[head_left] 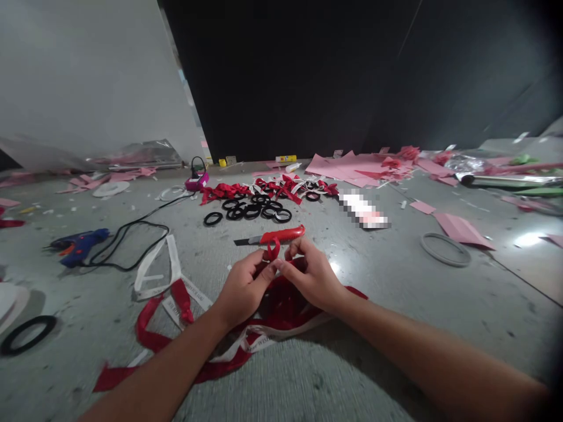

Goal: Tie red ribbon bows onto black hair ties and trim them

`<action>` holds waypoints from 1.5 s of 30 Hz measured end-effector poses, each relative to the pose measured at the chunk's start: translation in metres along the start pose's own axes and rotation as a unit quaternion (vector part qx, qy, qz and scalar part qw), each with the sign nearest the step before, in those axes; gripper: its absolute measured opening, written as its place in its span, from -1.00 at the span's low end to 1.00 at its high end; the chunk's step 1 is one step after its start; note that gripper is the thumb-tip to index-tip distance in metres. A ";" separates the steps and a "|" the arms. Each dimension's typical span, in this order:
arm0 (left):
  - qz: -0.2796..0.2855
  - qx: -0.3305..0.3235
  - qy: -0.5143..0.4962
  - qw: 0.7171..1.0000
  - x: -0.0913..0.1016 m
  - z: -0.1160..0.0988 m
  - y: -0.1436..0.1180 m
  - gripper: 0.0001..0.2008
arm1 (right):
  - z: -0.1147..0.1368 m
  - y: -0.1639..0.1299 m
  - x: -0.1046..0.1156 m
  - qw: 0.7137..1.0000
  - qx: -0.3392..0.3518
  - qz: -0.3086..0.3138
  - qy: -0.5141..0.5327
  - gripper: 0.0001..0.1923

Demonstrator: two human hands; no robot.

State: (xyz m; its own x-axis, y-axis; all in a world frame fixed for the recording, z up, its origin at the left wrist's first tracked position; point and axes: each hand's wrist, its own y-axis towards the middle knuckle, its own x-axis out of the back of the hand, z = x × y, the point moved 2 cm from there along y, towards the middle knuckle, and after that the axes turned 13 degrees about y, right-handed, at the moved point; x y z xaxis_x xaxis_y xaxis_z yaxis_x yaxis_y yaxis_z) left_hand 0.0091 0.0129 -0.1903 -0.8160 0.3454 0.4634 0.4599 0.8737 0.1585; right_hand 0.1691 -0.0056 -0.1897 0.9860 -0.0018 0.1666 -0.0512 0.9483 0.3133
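My left hand (241, 290) and my right hand (310, 272) meet at the middle of the grey floor, both pinching a small loop of red ribbon (272, 251) between their fingertips. More red ribbon (176, 337) trails from under my hands toward the lower left, mixed with white printed ribbon (259, 341). Just beyond my fingers lies a red-handled utility knife (277, 235) with its blade pointing left.
Several black rings (253, 210) and finished red bows (270, 189) lie further back. A blue glue gun (79, 243) with a black cable (132, 234) is at left. Pink paper sheets (352, 167) and a grey ring (445, 249) sit right; another black ring (26, 334) lies far left.
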 end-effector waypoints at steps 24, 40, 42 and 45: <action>-0.103 0.018 0.041 0.994 0.003 0.002 0.003 -0.71 | 0.005 -0.001 -0.005 0.996 0.014 0.049 -0.076 -0.78; -0.037 0.019 -0.038 0.998 0.005 0.002 0.004 -0.74 | 0.008 -0.006 -0.005 0.986 0.049 0.108 -0.115 -0.82; -0.010 0.035 -0.099 0.994 0.000 0.004 0.002 -0.71 | 0.008 -0.006 -0.005 0.986 0.041 0.111 -0.120 -0.78; 0.026 0.060 -0.156 0.986 -0.008 0.007 -0.003 -0.56 | 0.005 -0.005 -0.004 0.990 0.022 0.098 -0.097 -0.73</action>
State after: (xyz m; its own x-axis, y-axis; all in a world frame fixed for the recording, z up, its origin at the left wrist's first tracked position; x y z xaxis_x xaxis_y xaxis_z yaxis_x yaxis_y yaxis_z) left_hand 0.0118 0.0095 -0.2006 -0.8687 0.4634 0.1750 0.4749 0.8796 0.0286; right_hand 0.1648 -0.0121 -0.1871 0.9078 0.1164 0.4030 -0.2498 0.9218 0.2966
